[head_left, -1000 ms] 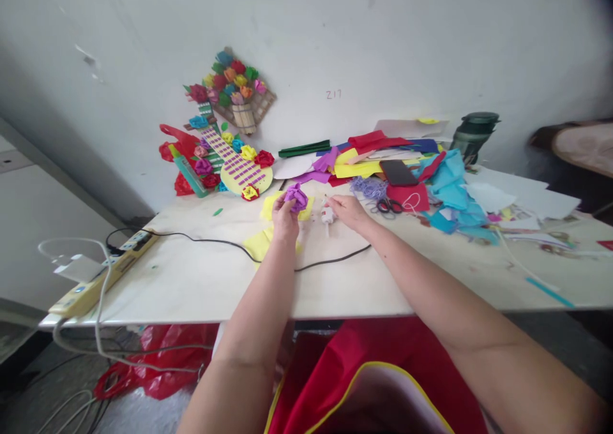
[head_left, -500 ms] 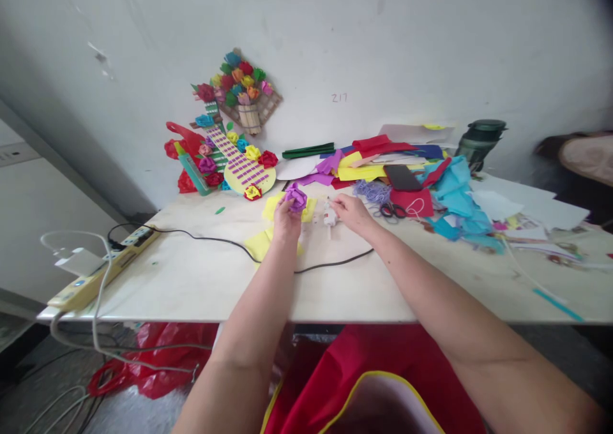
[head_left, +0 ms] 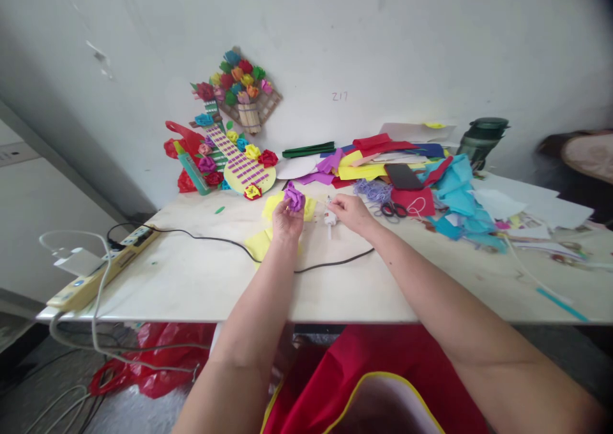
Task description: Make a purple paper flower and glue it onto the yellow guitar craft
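Note:
My left hand (head_left: 287,222) is closed around a purple paper flower (head_left: 294,198), holding it up over yellow paper sheets (head_left: 257,245) on the table. To its right, my right hand (head_left: 348,208) has its thumb and fingertips pinched together beside a small white glue gun (head_left: 330,218). Whatever sits in that pinch, if anything, is too small to make out. The glue gun appears to rest on the table, and my fingertips partly overlap its far end.
Left on the white table (head_left: 201,281) lies a power strip (head_left: 105,267), with a black cable (head_left: 215,239) crossing. Behind stand a flower-trimmed paper guitar (head_left: 246,166) and a glue bottle (head_left: 192,171). Scissors (head_left: 393,209), purple yarn (head_left: 372,191), a phone (head_left: 403,176) and coloured paper (head_left: 453,191) lie right.
My left hand and the purple flower have shifted slightly left, the flower turning a little. My right hand has moved slightly left, its pinch staying closed by the glue gun.

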`<action>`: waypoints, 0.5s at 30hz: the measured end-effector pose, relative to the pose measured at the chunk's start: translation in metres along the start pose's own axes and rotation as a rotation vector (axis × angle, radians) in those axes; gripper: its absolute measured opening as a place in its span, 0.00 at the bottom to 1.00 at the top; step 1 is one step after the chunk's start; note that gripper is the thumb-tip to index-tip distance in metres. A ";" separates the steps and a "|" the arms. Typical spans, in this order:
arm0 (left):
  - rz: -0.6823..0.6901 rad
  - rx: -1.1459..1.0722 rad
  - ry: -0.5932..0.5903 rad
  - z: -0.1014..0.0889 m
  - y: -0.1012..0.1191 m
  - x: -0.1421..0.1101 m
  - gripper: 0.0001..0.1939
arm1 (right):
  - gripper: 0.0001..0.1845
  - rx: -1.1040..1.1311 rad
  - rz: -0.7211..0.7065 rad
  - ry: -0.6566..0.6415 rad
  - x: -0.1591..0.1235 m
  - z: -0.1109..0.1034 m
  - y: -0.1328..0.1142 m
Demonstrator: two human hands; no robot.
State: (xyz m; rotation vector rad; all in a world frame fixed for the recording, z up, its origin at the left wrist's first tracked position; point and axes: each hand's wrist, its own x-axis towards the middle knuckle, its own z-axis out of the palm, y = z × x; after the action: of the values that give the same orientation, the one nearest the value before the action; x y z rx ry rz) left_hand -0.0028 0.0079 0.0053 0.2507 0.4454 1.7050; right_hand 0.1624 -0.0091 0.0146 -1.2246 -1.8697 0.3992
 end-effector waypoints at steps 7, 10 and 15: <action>0.027 0.043 -0.009 -0.005 -0.001 0.005 0.07 | 0.11 -0.063 0.014 -0.017 0.000 0.000 0.000; 0.026 0.041 -0.009 -0.004 -0.001 0.003 0.06 | 0.11 -0.087 0.025 -0.026 -0.001 0.000 0.000; 0.014 0.012 -0.006 -0.001 -0.001 0.002 0.07 | 0.11 -0.103 0.030 -0.026 -0.001 0.001 0.001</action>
State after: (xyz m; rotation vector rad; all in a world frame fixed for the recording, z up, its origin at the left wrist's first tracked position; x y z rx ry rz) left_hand -0.0029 0.0095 0.0034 0.2687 0.4501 1.7155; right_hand 0.1623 -0.0092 0.0135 -1.3223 -1.9165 0.3401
